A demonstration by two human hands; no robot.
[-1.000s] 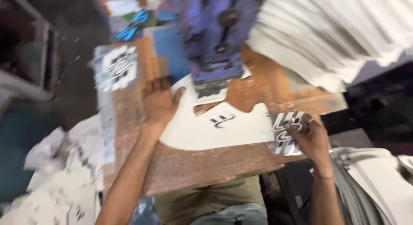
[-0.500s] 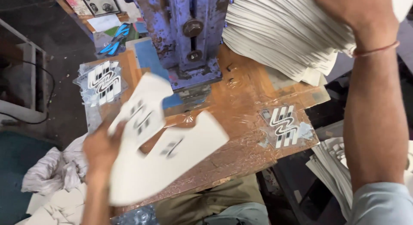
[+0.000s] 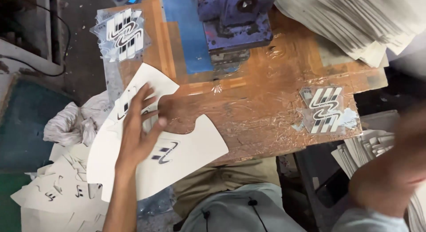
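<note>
Off the bench's left edge we see the left hand, fingers spread flat, pressing the white cut piece; its long axis runs down-left. Right hand blurred, far right; grip unclear.

Single view only, head-mounted, aimed steeply downward from above the seated wearer. Wearer's lap and shirt at bottom centre, wooden worktable across the middle, blue press cut off by the top edge. Close range: left hand within arm's reach at left, right forearm blurred at lower right corner. Floor with white cut pieces visible at left. No second view, hence no shared area.
</note>
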